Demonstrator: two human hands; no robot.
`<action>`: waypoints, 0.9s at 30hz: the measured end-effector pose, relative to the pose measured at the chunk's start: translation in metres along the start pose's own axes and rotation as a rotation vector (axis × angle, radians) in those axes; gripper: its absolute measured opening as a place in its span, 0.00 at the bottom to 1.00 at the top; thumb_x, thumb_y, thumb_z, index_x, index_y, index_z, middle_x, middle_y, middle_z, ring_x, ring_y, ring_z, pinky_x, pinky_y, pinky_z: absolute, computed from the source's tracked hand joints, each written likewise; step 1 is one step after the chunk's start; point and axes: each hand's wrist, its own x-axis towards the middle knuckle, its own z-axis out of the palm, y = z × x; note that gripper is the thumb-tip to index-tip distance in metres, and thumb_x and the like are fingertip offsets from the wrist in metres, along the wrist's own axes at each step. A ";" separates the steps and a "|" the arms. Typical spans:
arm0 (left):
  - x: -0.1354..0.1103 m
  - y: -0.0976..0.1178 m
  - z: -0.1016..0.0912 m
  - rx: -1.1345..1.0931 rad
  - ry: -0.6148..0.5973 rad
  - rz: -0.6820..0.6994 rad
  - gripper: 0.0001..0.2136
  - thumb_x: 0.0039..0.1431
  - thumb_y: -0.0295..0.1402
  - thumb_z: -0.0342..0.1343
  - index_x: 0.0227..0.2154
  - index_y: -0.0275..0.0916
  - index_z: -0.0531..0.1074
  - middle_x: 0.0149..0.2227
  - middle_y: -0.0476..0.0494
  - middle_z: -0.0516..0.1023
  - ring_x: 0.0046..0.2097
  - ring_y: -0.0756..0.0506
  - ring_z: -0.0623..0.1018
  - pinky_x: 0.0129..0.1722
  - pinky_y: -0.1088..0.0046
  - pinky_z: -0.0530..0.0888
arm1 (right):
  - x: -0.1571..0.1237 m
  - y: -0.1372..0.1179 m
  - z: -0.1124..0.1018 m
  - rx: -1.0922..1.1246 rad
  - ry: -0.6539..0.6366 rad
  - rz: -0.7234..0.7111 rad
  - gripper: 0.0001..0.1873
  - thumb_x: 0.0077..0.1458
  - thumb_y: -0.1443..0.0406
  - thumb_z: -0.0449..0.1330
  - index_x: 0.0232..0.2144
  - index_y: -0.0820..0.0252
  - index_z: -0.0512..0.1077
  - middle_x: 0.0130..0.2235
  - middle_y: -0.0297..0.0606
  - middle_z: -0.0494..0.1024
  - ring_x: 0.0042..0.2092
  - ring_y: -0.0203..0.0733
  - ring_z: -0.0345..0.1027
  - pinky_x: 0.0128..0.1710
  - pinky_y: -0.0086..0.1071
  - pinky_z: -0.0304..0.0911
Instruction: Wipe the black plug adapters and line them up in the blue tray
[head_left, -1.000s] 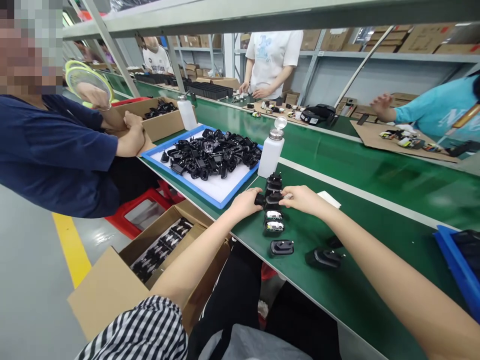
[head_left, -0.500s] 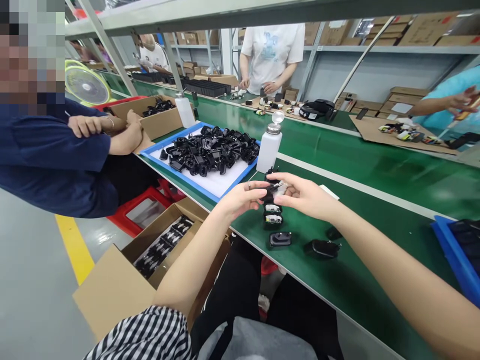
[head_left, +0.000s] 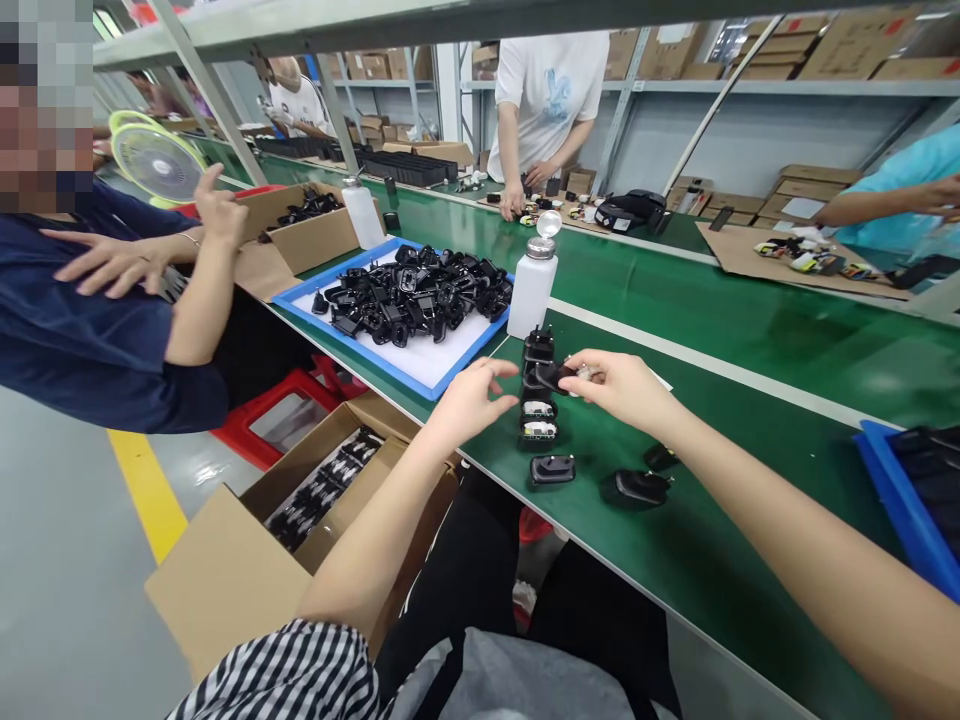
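Note:
My right hand (head_left: 615, 388) pinches a black plug cover (head_left: 551, 376) over a row of small black adapter housings. Something whitish shows among the same fingers, too small to make out. Just left of the row, my left hand (head_left: 476, 400) has its thumb and fingers apart, with nothing between them. Two open housings (head_left: 539, 420) in the row show pale circuit parts inside. A black plug cover with metal pins (head_left: 553, 470) lies nearer the table edge. To its right rests a black adapter (head_left: 636, 487), with another dark piece behind it.
A blue-rimmed tray (head_left: 360, 355) holds a heap of black plug covers. Beside it stands a white pump bottle (head_left: 532, 290), its lid up. A blue bin (head_left: 896, 500) is at right. An open carton (head_left: 300, 470) sits below the left edge. A co-worker (head_left: 112, 300) sits at left.
My left hand has let go of the black plug cover and drawn away to the left, opening. My right hand keeps the cover. The co-worker at left has raised a hand.

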 end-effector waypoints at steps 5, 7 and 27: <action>0.001 -0.020 0.010 -0.105 -0.293 -0.128 0.15 0.41 0.26 0.53 0.37 0.36 0.66 0.30 0.50 0.71 0.28 0.53 0.70 0.30 0.78 0.67 | 0.000 0.011 0.003 -0.367 -0.145 -0.126 0.06 0.45 0.67 0.56 0.30 0.59 0.68 0.25 0.31 0.69 0.27 0.37 0.63 0.25 0.27 0.55; 0.001 -0.021 0.017 -0.185 -0.298 -0.112 0.16 0.41 0.27 0.53 0.37 0.36 0.66 0.29 0.51 0.71 0.27 0.53 0.70 0.29 0.79 0.66 | 0.000 0.011 0.008 -0.426 -0.171 -0.159 0.06 0.46 0.66 0.56 0.31 0.59 0.68 0.27 0.33 0.70 0.29 0.38 0.63 0.25 0.28 0.55; -0.001 -0.001 0.013 0.058 -0.179 0.091 0.15 0.48 0.38 0.49 0.39 0.40 0.65 0.35 0.49 0.72 0.35 0.51 0.71 0.30 0.81 0.65 | 0.017 0.031 0.029 -0.219 -0.160 -0.318 0.15 0.40 0.56 0.48 0.29 0.53 0.68 0.32 0.41 0.72 0.33 0.51 0.65 0.29 0.40 0.62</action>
